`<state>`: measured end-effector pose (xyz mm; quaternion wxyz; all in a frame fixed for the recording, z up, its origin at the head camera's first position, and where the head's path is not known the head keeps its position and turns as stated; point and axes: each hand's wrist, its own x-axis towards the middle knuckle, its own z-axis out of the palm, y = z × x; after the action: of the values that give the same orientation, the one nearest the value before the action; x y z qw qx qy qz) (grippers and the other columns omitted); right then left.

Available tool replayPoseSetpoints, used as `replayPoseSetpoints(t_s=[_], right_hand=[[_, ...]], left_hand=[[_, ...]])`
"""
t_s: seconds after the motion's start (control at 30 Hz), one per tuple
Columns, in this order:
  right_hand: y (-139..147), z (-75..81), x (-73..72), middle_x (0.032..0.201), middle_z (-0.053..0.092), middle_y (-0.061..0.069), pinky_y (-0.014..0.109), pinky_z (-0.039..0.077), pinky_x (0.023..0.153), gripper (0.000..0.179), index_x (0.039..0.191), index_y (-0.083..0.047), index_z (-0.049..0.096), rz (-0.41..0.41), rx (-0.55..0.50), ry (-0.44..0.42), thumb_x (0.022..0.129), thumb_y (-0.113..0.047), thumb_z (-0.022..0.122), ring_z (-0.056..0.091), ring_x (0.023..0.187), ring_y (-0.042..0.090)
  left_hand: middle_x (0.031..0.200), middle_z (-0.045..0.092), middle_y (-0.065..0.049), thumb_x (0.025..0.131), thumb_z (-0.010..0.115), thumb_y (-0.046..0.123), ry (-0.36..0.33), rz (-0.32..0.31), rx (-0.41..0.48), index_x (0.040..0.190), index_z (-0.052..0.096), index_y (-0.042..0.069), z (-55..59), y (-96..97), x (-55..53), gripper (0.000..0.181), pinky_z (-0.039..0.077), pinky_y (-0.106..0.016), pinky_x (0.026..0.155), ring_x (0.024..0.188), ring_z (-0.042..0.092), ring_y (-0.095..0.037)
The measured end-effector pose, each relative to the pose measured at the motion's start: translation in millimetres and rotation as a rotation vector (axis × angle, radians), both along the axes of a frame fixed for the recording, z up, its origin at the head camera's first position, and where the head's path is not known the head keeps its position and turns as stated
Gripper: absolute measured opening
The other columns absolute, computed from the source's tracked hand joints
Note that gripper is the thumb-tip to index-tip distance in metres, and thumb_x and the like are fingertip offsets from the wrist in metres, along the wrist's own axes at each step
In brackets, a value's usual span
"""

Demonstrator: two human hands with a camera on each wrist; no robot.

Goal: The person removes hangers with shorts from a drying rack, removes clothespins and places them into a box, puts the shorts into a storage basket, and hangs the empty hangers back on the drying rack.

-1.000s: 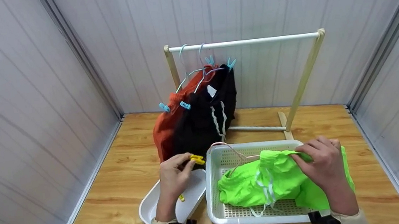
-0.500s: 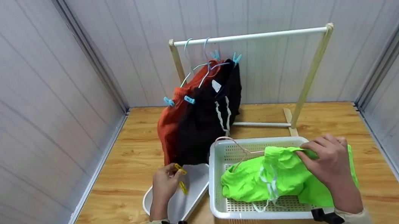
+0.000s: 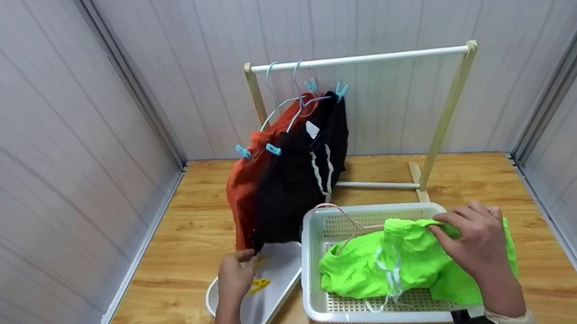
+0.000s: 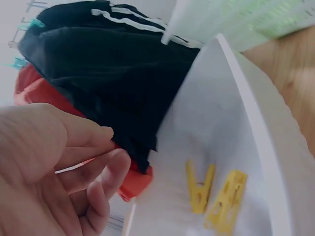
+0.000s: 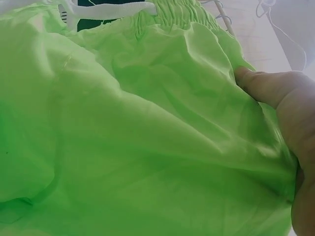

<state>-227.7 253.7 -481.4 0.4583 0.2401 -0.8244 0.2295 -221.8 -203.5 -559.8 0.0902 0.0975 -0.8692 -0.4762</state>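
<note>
Bright green shorts (image 3: pixel 367 265) with a white drawstring lie in and over a white perforated basket (image 3: pixel 312 307). My right hand (image 3: pixel 475 238) pinches their waistband at the right end; in the right wrist view the thumb (image 5: pixel 263 84) presses on the green cloth. A pink hanger (image 3: pixel 347 214) reaches into the waistband. Over the white tray (image 3: pixel 283 295) is my left hand (image 3: pixel 235 278), fingers loosely bent with nothing between them. Two yellow clothespins, one upright (image 4: pixel 200 189) and one tilted (image 4: pixel 227 202), lie in the tray in the left wrist view.
Behind the basket stands a rack with a white rail (image 3: pixel 364 58) and wooden legs. Black shorts (image 3: pixel 297 188) and orange-red shorts (image 3: pixel 242 189) hang at its left on hangers with blue clothespins. Panelled walls enclose the wooden floor (image 3: pixel 170 275).
My left hand has moved down and left to the tray and let go of a yellow clothespin, which now lies there. The right hand keeps its grip on the green shorts.
</note>
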Motion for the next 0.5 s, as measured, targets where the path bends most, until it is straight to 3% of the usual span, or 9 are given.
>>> replayPoseSetpoints(t_s=[0.1,0.33,0.4,0.5], right_hand=[[1.3,-1.8,1.2,0.073,0.067,0.006,0.046,0.027,0.066,0.019,0.079,-0.011,0.075,-0.006,0.01,-0.012,0.073,-0.028,0.078,0.051,0.065,0.026],[4.5,-0.6,2.7,0.074,0.067,0.006,0.048,0.028,0.066,0.021,0.08,-0.01,0.075,-0.033,-0.001,-0.008,0.077,-0.031,0.076,0.052,0.067,0.027],[6.6,0.5,4.1,0.074,0.067,0.007,0.048,0.026,0.065,0.024,0.08,-0.009,0.075,-0.037,-0.023,0.007,0.077,-0.033,0.074,0.052,0.067,0.027],[10.3,3.3,4.7,0.073,0.067,0.008,0.046,0.023,0.064,0.027,0.079,-0.008,0.075,-0.041,-0.06,0.034,0.077,-0.035,0.073,0.051,0.066,0.027]], left_hand=[[0.091,0.068,-0.011,0.091,0.065,0.006,0.006,-0.086,0.029,0.105,0.072,-0.001,4.1,4.1,8.2,0.017,0.05,-0.028,0.054,0.063,0.062,-0.017],[0.087,0.069,-0.014,0.091,0.064,0.003,0.172,-0.339,0.0,0.101,0.072,-0.003,17.8,24.0,17.7,0.014,0.051,-0.027,0.06,0.067,0.061,-0.014],[0.089,0.07,-0.013,0.091,0.064,0.002,0.2,-0.373,-0.009,0.101,0.072,-0.003,21.9,31.5,18.8,0.014,0.051,-0.028,0.064,0.071,0.062,-0.014],[0.096,0.069,-0.011,0.09,0.065,0.001,0.247,-0.372,-0.046,0.105,0.072,-0.001,28.5,42.5,18.5,0.016,0.052,-0.03,0.069,0.08,0.063,-0.016]])
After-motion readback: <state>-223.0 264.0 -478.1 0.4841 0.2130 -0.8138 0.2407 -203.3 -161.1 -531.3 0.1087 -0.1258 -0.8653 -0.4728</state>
